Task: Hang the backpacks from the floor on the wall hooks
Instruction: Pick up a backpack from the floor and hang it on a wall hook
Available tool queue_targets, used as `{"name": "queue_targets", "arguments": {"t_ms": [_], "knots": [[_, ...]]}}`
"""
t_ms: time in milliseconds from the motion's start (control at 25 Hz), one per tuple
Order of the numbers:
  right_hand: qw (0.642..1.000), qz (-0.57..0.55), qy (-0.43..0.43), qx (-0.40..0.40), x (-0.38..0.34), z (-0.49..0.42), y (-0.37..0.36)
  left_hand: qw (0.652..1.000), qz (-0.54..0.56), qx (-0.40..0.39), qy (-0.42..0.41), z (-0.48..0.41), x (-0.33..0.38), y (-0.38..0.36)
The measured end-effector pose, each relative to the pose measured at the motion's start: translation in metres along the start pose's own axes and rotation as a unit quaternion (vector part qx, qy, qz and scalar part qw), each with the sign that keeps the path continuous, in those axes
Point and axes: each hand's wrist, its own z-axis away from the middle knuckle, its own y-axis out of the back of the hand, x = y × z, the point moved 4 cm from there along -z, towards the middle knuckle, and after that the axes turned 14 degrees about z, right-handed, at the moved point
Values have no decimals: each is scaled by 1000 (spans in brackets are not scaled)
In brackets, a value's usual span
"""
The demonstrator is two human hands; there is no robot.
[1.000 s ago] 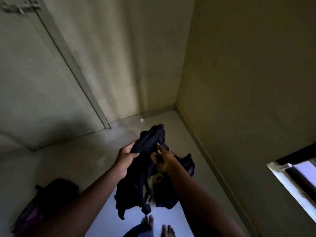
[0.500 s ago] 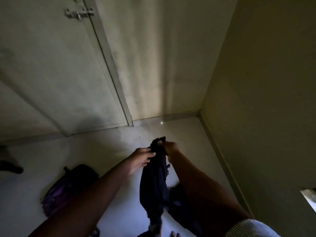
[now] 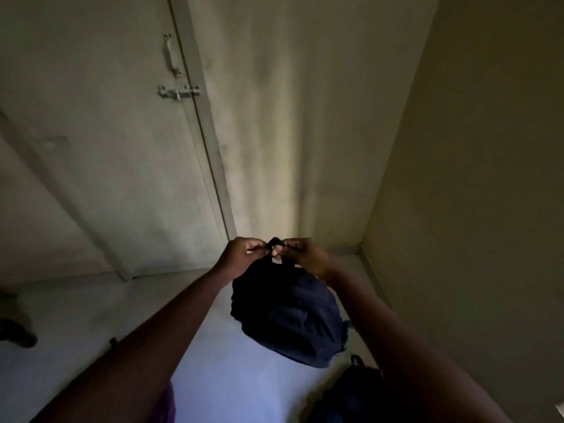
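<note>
A dark navy backpack (image 3: 290, 312) hangs in the air in front of me, held by its top loop (image 3: 274, 243). My left hand (image 3: 241, 254) pinches the loop from the left and my right hand (image 3: 302, 254) pinches it from the right. A second dark backpack (image 3: 357, 389) lies on the floor at the lower right, partly hidden by my right arm. A purple backpack (image 3: 163, 404) shows under my left forearm at the bottom edge. No wall hooks are in view.
A closed door (image 3: 100, 148) with a bolt latch (image 3: 178, 92) and a handle (image 3: 171, 54) fills the left. Bare walls meet in a corner (image 3: 361, 244) ahead. A dark object (image 3: 15, 331) lies on the floor at far left.
Both hands have lifted the navy backpack higher off the floor and taken its top loop. The view has tilted upward, showing more of the door.
</note>
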Motion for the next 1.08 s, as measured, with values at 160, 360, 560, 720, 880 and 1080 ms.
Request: {"name": "queue_targets", "arguments": {"t_ms": [160,360,560,720,880,1080], "knots": [[997,-15,26,69,-27,-26,51,997,52,-18,-50,-44,52,13],[969,-66,52,234,-73,-99,117,977,155,24,-144,-132,113,51],[924,-96,81,362,-123,-144,176,956,198,55,-211,-201,184,85],[880,-95,100,454,-158,-172,238,944,163,62,-278,-262,243,95],[846,-84,120,513,-185,-200,309,917,130,104,-363,-323,306,95],[807,-81,150,565,-215,-253,426,892,135,144,-407,-422,392,81]]}}
